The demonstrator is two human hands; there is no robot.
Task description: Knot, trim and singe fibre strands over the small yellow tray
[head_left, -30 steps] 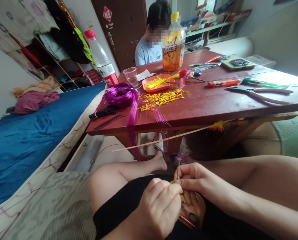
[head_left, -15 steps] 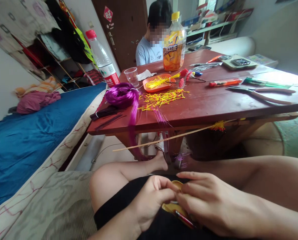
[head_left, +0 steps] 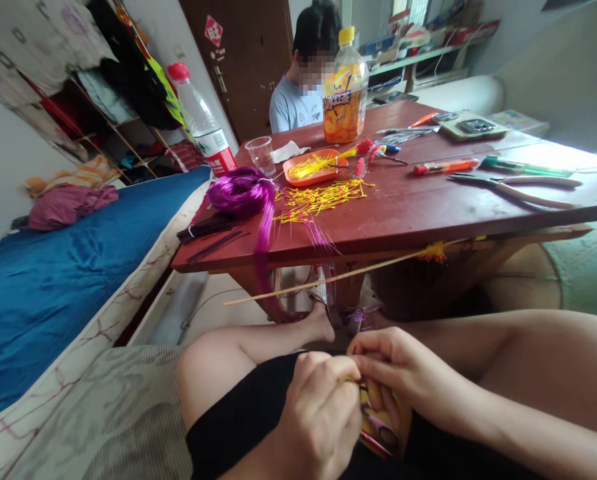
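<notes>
Over my lap, my left hand (head_left: 323,403) is closed, its fingers curled and meeting my other hand's fingertips. My right hand (head_left: 401,363) pinches at the same spot, thumb and forefinger together. Whatever lies between the fingertips is too small or hidden to make out. Under the hands, on my black clothing, is a yellow, partly hidden container (head_left: 405,427). In it I see a pink-handled tool (head_left: 378,423), perhaps scissors, and a slim red object (head_left: 375,443).
Ahead stands a dark red table (head_left: 378,223). It bears a purple thread hank (head_left: 243,193), yellow stamen-like pieces (head_left: 323,200), an orange dish (head_left: 294,182), pliers (head_left: 508,183) and a tea bottle (head_left: 345,100). A thin stick (head_left: 328,281) juts below its edge. Another person (head_left: 288,103) sits opposite.
My left hand has turned over and curled, its back now toward me. My right hand has risen slightly, uncovering more of the yellow container and the pink-handled tool.
</notes>
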